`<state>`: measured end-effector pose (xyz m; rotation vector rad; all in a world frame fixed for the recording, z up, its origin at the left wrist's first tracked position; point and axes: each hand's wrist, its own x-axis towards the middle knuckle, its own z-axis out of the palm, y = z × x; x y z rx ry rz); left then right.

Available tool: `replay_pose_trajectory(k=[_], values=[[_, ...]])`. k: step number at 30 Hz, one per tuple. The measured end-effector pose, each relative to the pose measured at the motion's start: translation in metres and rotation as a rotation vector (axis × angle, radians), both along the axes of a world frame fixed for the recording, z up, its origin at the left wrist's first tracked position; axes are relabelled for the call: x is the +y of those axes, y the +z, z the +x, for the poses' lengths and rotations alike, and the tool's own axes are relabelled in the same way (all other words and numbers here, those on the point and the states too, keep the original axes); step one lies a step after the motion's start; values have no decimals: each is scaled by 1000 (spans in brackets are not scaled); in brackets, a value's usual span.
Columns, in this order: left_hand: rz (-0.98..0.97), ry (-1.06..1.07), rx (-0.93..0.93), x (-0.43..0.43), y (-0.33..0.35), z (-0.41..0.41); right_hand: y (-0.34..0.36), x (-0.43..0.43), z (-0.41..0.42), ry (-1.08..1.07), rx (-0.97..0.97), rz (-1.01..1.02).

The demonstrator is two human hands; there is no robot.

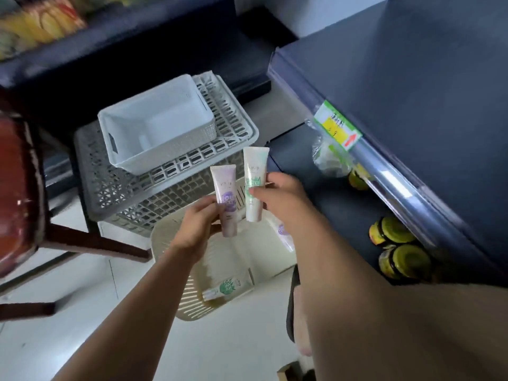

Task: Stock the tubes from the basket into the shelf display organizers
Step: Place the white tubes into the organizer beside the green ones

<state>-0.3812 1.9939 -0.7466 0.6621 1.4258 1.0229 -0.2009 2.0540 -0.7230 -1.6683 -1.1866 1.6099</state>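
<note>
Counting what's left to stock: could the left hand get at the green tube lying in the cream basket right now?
Probably not yet. The green tube lies uncovered in the open-topped basket below the left hand, so the way is free, but that hand's grip is taken by the purple tube.

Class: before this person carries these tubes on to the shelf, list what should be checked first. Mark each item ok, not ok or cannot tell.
1. Grip of left hand on purple tube: ok.
2. Grip of right hand on green tube: ok.
3. Held tubes apart from each other: ok.
4. Basket emptied: not ok; a spare tube lies inside.
5. Display organizer found on the shelf: cannot tell; none plainly shows.
</note>
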Motion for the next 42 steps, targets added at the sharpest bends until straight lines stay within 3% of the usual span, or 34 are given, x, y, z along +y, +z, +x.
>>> replay_pose_trajectory(k=[11, 22, 34, 42], values=[[434, -204, -50, 18, 144, 83, 157, -38, 79, -262, -37, 435], [677, -468, -143, -9, 240, 220, 243, -137, 205, -563, -62, 717], [817, -747, -224, -78, 258, 390, 243, -260, 339, -913, -166, 753], [850, -774, -198, -60, 252, 455, 233, -255, 416, -1088, -304, 812]])
